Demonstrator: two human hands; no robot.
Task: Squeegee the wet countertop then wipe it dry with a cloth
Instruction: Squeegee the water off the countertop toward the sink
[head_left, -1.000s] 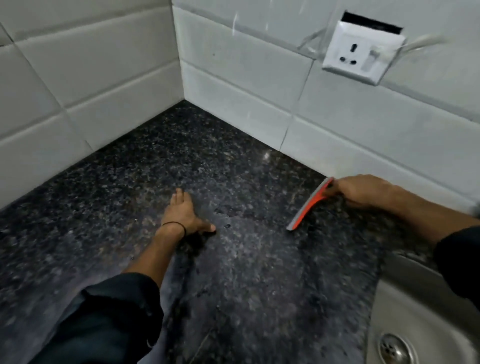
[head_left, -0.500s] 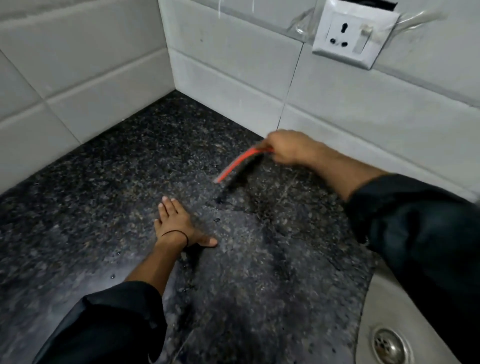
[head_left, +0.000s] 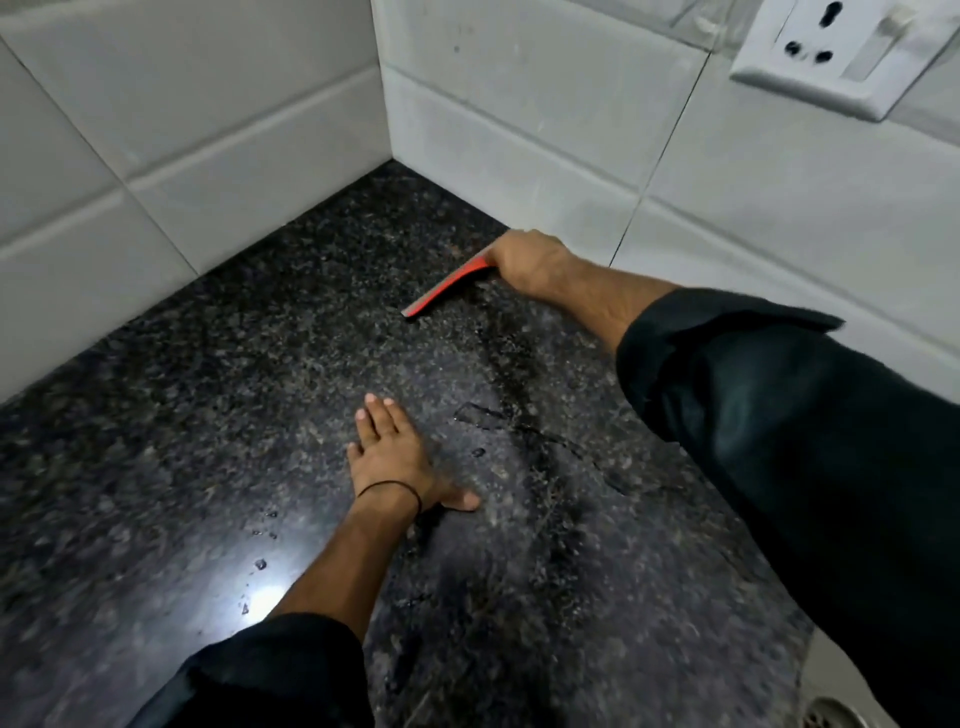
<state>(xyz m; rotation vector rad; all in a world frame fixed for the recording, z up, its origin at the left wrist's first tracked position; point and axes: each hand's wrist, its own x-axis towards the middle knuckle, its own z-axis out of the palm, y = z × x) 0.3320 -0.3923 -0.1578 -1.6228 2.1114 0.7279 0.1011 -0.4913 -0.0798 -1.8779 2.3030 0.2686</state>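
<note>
The sink (head_left: 826, 660) is nearest, to the right of the left hand (head_left: 397, 457) and closer to the camera. Only a pale metal edge of it shows, with a round drain (head_left: 831, 714) that has holes.

The left hand lies flat on the countertop (head_left: 182, 415). Its fingers are straight and together, the thumb is spread to the right, and it holds nothing. A thin black band (head_left: 389, 488) goes around the wrist, and the sleeve (head_left: 270, 675) behind it is dark cloth.

The countertop is black stone with grey speckles, smooth and shiny. Some small round drops (head_left: 260, 564) sit on it to the left of the left hand and nearer, beside a bright reflection. A dark wet streak (head_left: 519, 405) runs just to the right of the left hand.

The squeegee (head_left: 447, 288) is beyond the left hand, a little to the right. It is a flat, slightly curved strip, red-orange, and its lower edge is on the stone. The right hand (head_left: 530, 260) has its fingers curled around the far end of the squeegee.

Farthest from the left hand are the wall tiles (head_left: 208, 130), white, glossy and rectangular, which meet in a corner. A white square socket (head_left: 841, 47) of plastic is on the wall far to the right.
</note>
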